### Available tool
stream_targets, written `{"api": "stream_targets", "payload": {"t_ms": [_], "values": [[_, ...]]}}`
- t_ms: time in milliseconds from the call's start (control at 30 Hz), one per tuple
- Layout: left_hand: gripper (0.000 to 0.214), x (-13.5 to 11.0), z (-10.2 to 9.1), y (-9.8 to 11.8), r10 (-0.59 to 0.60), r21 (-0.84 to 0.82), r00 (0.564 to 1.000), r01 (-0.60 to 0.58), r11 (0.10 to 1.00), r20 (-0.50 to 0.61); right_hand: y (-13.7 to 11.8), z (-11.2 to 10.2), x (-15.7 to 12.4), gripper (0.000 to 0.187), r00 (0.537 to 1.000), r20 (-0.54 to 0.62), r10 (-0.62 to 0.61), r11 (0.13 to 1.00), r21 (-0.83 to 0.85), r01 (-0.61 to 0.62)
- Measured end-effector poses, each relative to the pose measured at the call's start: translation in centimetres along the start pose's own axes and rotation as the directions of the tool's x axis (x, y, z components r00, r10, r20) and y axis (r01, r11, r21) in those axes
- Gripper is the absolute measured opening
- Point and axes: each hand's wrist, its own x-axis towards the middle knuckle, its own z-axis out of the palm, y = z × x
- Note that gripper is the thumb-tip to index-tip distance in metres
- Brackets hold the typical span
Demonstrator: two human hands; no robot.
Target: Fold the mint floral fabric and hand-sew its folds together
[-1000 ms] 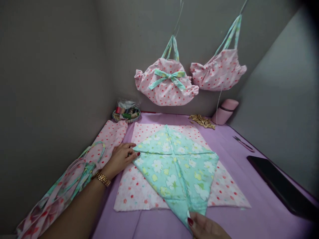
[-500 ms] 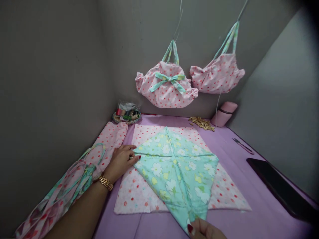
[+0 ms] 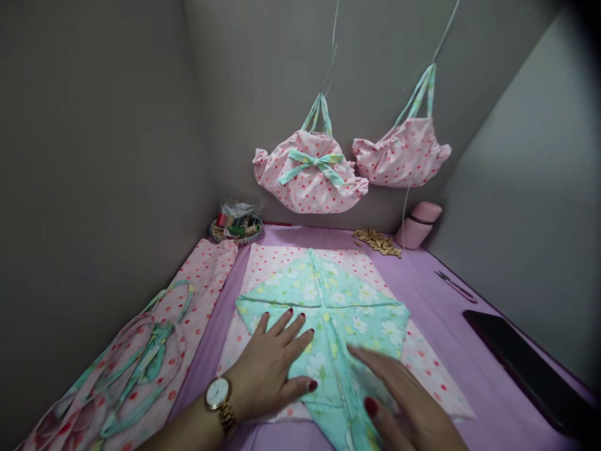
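Observation:
A mint green floral cloth (image 3: 338, 294), folded with its corners toward the middle, lies on a pink dotted cloth (image 3: 277, 257) on the purple table (image 3: 422, 294). My left hand (image 3: 275, 369), with a gold watch on the wrist, rests flat on the green cloth's left half, fingers spread and open. On the cloth's near right part lies my right hand (image 3: 404, 401), flat, its fingers stretched out and slightly blurred. Neither hand holds anything.
Two pink dotted bags (image 3: 310, 172) (image 3: 401, 156) hang on the back wall. A basket of thread spools (image 3: 236, 222), wooden pegs (image 3: 378, 241) and a pink flask (image 3: 417, 224) stand at the back. More pink fabric (image 3: 154, 351) lies left; small snips (image 3: 454, 287) and a black slab (image 3: 521, 363) lie right.
My left hand left the cloth's left corner and now lies flat on it. My right hand let go of the near tip and spread flat. The view tilted downward.

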Motion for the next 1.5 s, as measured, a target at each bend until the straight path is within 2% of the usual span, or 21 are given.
{"api": "stream_targets", "payload": {"t_ms": [33, 100, 167, 233, 300, 367, 400, 500, 567, 633, 733, 833, 1033, 1200, 1300, 1400, 1500], "values": [[0.066, 0.0, 0.1, 0.1, -0.009, -0.011, 0.999, 0.009, 1.000, 0.034, 0.3, 0.1, 1.1, 0.054, 0.991, 0.022, -0.133, 0.978, -0.158, 0.134], [0.066, -0.1, 0.2, 0.1, -0.028, -0.024, 0.998, 0.029, 0.999, 0.054, 1.2, 0.9, 2.8, 0.069, 0.949, 0.179, -0.260, 0.886, -0.348, 0.308], [0.066, -0.2, 0.2, 0.1, -0.026, -0.035, 0.998, 0.028, 0.999, 0.050, 2.4, 1.9, 3.7, 0.072, 0.894, 0.358, -0.269, 0.827, -0.391, 0.405], [0.064, -0.3, 0.1, 0.0, -0.014, -0.055, 0.999, 0.016, 0.998, 0.043, 3.3, 2.1, 4.3, 0.067, 0.859, 0.432, -0.275, 0.821, -0.359, 0.443], [0.060, -0.4, -0.3, -0.4, -0.035, -0.085, 0.999, 0.035, 0.996, 0.001, 3.7, 1.1, 5.4, 0.056, 0.899, 0.333, -0.283, 0.856, -0.336, 0.394], [0.048, -0.3, -1.1, -1.2, -0.132, -0.102, 0.985, 0.121, 0.987, -0.107, 3.8, -0.9, 7.9, 0.042, 0.954, 0.136, -0.266, 0.903, -0.311, 0.296], [0.040, -0.1, -1.7, -1.7, -0.197, -0.102, 0.964, 0.181, 0.978, -0.178, 3.8, -2.0, 9.7, 0.036, 0.966, 0.037, -0.256, 0.920, -0.296, 0.255], [0.030, 0.5, -3.6, -3.8, -0.341, -0.066, 0.880, 0.339, 0.938, -0.331, 4.5, -4.2, 16.7, 0.024, 0.978, -0.084, -0.190, 0.948, -0.274, 0.160], [0.036, 1.0, -4.4, -5.2, -0.395, -0.047, 0.852, 0.405, 0.913, -0.345, 5.4, -4.2, 21.5, 0.017, 0.979, -0.090, -0.181, 0.945, -0.291, 0.148], [0.040, 1.4, -4.5, -6.2, -0.437, -0.098, 0.841, 0.429, 0.898, -0.320, 6.2, -3.3, 25.5, 0.013, 0.985, -0.057, -0.165, 0.940, -0.312, 0.140], [0.041, 1.7, -3.6, -7.2, -0.482, -0.272, 0.820, 0.410, 0.871, -0.308, 7.4, -1.4, 29.2, 0.017, 0.989, 0.040, -0.141, 0.932, -0.331, 0.147], [0.035, 1.7, -2.8, -7.5, -0.512, -0.363, 0.798, 0.396, 0.843, -0.319, 8.4, -0.1, 30.6, 0.018, 0.979, 0.136, -0.149, 0.928, -0.322, 0.186], [0.029, 1.5, -3.2, -7.8, -0.530, -0.395, 0.814, 0.417, 0.818, -0.237, 9.6, 0.2, 31.2, 0.015, 0.962, 0.201, -0.184, 0.937, -0.260, 0.233], [0.016, 1.3, -3.3, -7.8, -0.577, -0.313, 0.778, 0.498, 0.808, -0.251, 9.6, 0.4, 30.8, 0.018, 0.972, 0.105, -0.210, 0.948, -0.220, 0.229], [0.014, 1.2, -3.1, -7.8, -0.582, -0.261, 0.770, 0.524, 0.810, -0.262, 9.7, 0.8, 30.1, 0.019, 0.978, 0.016, -0.208, 0.955, -0.211, 0.207], [0.015, 1.0, -3.0, -8.0, -0.596, -0.223, 0.756, 0.553, 0.803, -0.271, 10.0, 1.1, 30.0, 0.019, 0.978, -0.024, -0.208, 0.959, -0.200, 0.199], [0.015, 0.6, -2.9, -8.3, -0.561, -0.167, 0.785, 0.535, 0.828, -0.262, 10.1, 1.0, 30.1, 0.020, 0.976, -0.037, -0.216, 0.960, -0.189, 0.205]]}}
